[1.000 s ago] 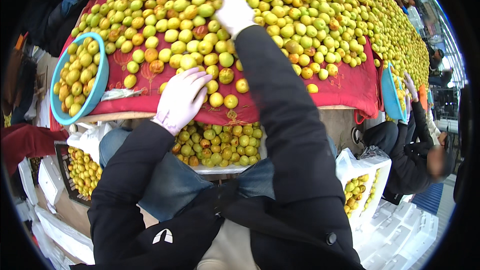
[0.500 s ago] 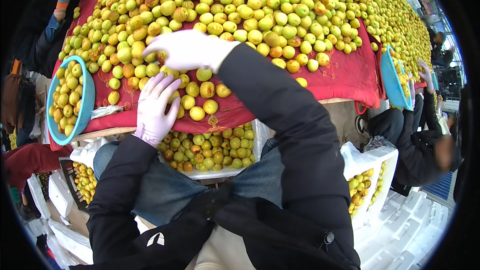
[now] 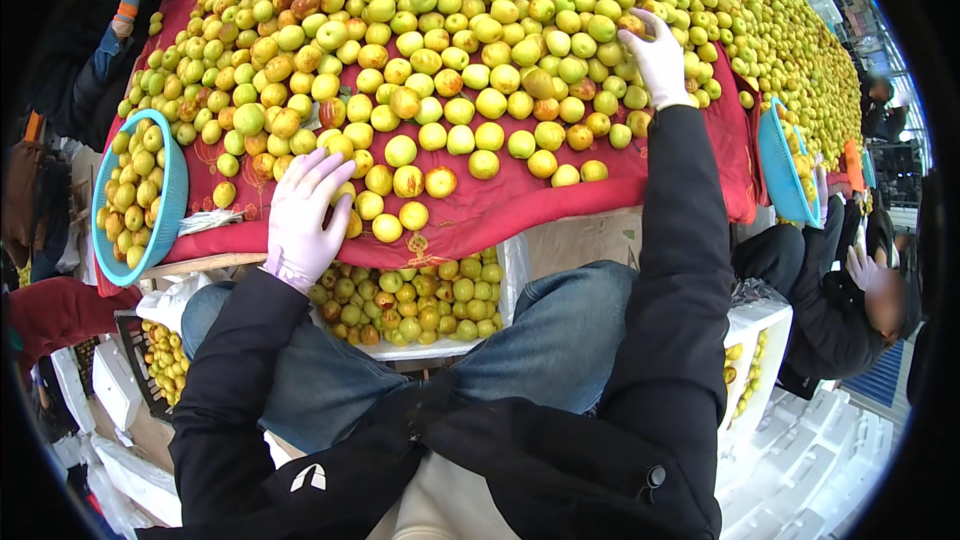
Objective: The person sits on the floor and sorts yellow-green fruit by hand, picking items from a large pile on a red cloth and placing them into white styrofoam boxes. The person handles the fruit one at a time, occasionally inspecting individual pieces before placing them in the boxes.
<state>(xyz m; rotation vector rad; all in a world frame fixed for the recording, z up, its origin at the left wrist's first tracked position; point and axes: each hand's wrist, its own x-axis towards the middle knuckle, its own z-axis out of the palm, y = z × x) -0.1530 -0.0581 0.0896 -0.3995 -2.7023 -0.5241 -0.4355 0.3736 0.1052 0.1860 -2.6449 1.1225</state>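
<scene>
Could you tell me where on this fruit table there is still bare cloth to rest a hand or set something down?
Bare red cloth runs along the near edge, between the left hand and the right sleeve; only a few loose fruits dot it near the left hand. A smaller bare patch lies between that hand and the blue basket. Farther up, around the right hand, the fruit pile is packed solid.

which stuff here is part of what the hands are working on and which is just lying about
In use:
left hand
right hand
pile of yellow-green fruit
red cloth
box of fruit

Lying about:
left blue basket
right blue basket
white foam boxes
</scene>
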